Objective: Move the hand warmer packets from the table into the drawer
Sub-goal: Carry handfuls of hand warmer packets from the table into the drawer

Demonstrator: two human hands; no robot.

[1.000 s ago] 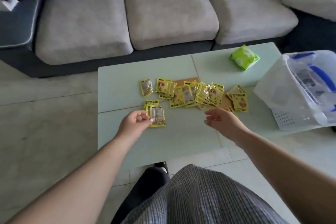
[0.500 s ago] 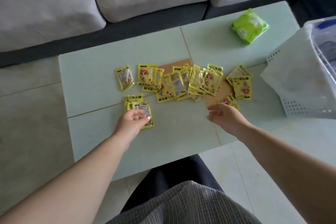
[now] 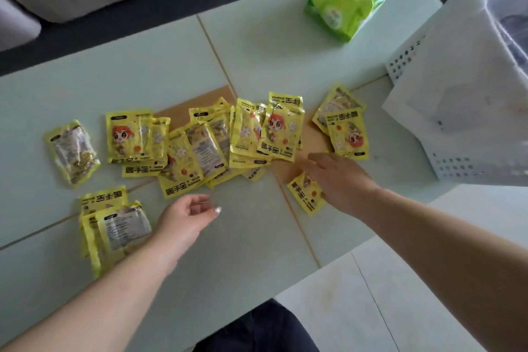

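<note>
Head view: yellow hand warmer packets are lying scattered across the pale green table. Left hand is hovering beside a small stack, fingers loosely curled, holding nothing. Right hand is reaching palm-down, fingers extended, over a single packet. White drawer unit is sitting at right.

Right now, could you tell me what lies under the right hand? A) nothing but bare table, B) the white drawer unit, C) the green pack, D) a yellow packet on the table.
D: the right hand reaches over a yellow packet lying on the table, while the green pack sits far off near the sofa side.
</note>
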